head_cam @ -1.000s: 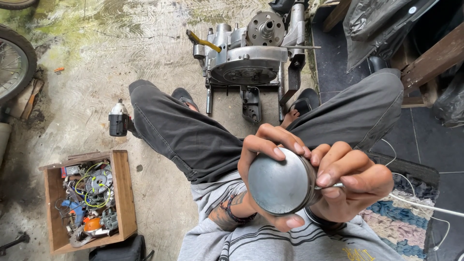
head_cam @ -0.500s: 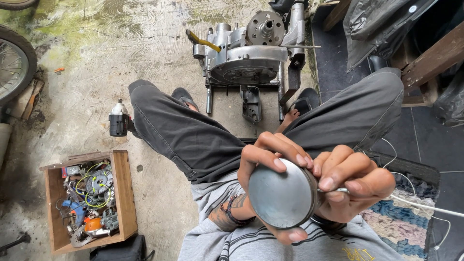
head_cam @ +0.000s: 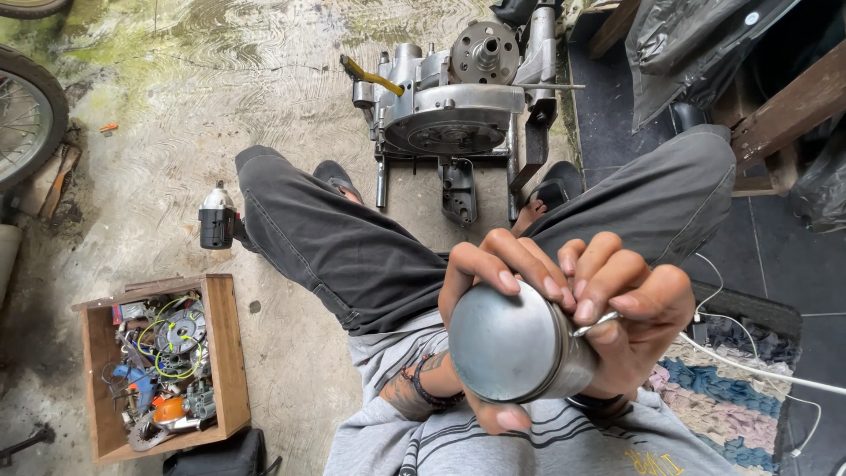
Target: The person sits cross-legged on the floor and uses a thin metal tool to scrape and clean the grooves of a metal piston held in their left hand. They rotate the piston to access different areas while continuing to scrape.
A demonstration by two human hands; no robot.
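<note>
I sit with my knees apart and hold a round grey metal piston up close, its flat crown facing me. My left hand wraps it, fingers over the top edge and thumb under the bottom. My right hand presses against the piston's right side and pinches a thin silver metal tool whose tip rests at the piston's rim. On the concrete floor between my feet stands a silver engine block on a stand.
A wooden box of mixed parts and wires stands on the floor at the left. A black cordless impact wrench lies by my left leg. A wheel is at far left. A white cable crosses a rug at right.
My right hand has risen and rolled over the piston's right side, bringing the thin tool up to the rim. The piston has tilted slightly; my left hand keeps its grip.
</note>
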